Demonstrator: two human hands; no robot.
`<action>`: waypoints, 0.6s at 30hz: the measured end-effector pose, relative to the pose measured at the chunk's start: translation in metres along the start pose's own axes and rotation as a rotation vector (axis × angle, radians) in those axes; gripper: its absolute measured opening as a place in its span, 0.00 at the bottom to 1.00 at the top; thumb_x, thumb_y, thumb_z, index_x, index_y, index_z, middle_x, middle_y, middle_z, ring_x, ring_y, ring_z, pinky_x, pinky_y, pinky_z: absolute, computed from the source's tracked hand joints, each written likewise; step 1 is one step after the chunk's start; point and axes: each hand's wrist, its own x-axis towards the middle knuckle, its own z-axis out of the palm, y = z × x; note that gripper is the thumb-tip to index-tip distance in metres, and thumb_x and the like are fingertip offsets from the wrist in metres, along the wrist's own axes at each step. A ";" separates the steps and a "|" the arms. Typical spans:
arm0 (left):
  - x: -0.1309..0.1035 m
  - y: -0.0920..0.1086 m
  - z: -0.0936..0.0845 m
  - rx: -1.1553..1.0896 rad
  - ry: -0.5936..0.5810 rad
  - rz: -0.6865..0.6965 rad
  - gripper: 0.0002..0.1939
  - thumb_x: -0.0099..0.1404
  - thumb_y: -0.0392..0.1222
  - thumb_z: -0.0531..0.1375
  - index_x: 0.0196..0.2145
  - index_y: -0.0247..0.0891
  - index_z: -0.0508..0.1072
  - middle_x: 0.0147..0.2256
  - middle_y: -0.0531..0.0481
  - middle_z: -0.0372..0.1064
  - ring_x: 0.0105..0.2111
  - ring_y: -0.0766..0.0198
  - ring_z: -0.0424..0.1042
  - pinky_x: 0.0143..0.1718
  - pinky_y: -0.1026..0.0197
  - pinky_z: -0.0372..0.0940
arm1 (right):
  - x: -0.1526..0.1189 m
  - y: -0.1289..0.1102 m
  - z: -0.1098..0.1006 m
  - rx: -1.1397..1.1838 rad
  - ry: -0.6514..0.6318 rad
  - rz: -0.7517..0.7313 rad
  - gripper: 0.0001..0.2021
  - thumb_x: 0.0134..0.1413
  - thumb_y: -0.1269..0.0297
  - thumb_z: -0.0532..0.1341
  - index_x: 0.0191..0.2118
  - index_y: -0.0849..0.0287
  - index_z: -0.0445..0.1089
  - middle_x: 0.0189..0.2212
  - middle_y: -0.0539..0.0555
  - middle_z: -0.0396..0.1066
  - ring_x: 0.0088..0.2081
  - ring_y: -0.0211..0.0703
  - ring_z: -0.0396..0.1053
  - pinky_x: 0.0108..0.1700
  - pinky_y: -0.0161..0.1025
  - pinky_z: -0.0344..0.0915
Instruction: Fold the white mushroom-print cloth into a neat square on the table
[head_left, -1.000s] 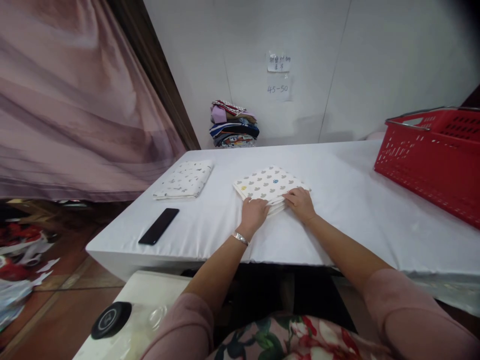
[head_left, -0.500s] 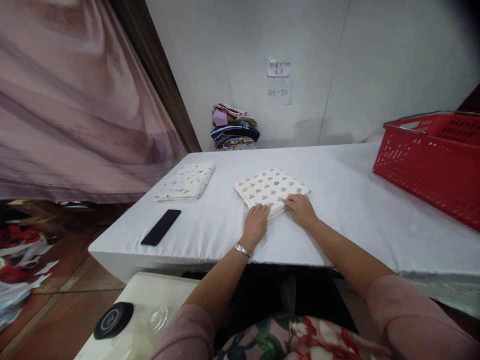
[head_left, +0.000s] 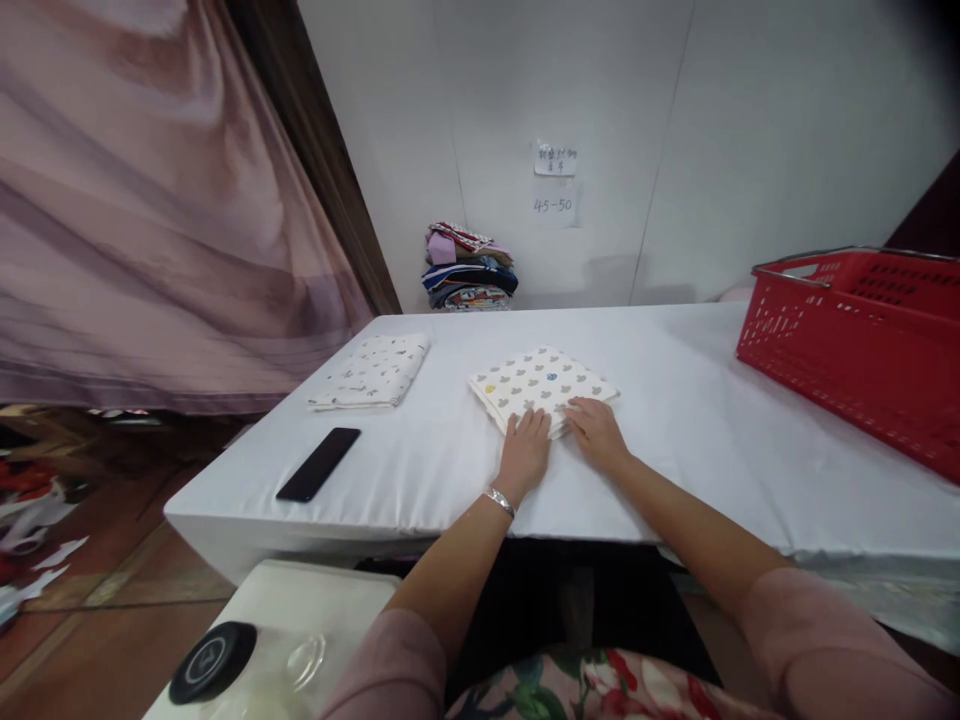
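From my end I see the bear-print cloth (head_left: pixel 536 378) already folded into a layered, flat packet, lying mid-counter before me. My left hand (head_left: pixel 524 455) and right hand (head_left: pixel 598 434) are loosely open, fingers resting at its near corner without a firm grip; I can't tell whether either thumb reaches underneath. The layers along the near left side look slightly uneven, so squaring there seems unfinished. A second printed cloth (head_left: pixel 375 371), also folded, lies off to the left, with a black phone (head_left: pixel 319 465) nearer me

The counter (head_left: pixel 675 420) wears a white cover, lightly rippled, and carries a red basket (head_left: pixel 855 350) on the right. Beyond it I make out a fabric pile (head_left: pixel 471 275), a pale wall (head_left: pixel 630 130) with handwritten papers (head_left: pixel 556 205), and a pink curtain (head_left: pixel 150 220) at left
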 end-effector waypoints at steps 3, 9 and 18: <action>-0.003 -0.001 0.003 -0.014 0.009 -0.014 0.22 0.68 0.34 0.45 0.58 0.38 0.59 0.59 0.44 0.58 0.62 0.54 0.53 0.62 0.43 0.44 | 0.006 -0.018 0.005 0.080 -0.051 -0.029 0.16 0.62 0.66 0.49 0.50 0.57 0.69 0.54 0.59 0.65 0.55 0.49 0.59 0.56 0.50 0.53; -0.003 0.001 -0.003 -0.076 0.020 -0.055 0.21 0.66 0.35 0.50 0.57 0.37 0.61 0.58 0.44 0.60 0.61 0.56 0.54 0.62 0.44 0.45 | 0.013 -0.030 0.013 0.182 -0.236 0.058 0.19 0.64 0.63 0.44 0.55 0.55 0.64 0.55 0.56 0.65 0.58 0.47 0.57 0.59 0.53 0.48; -0.004 0.000 0.001 -0.098 0.014 -0.050 0.22 0.66 0.38 0.52 0.58 0.38 0.60 0.59 0.44 0.59 0.61 0.56 0.54 0.63 0.44 0.43 | 0.038 0.011 0.003 0.018 -0.338 0.101 0.16 0.64 0.58 0.46 0.47 0.55 0.67 0.53 0.58 0.66 0.56 0.49 0.58 0.56 0.57 0.49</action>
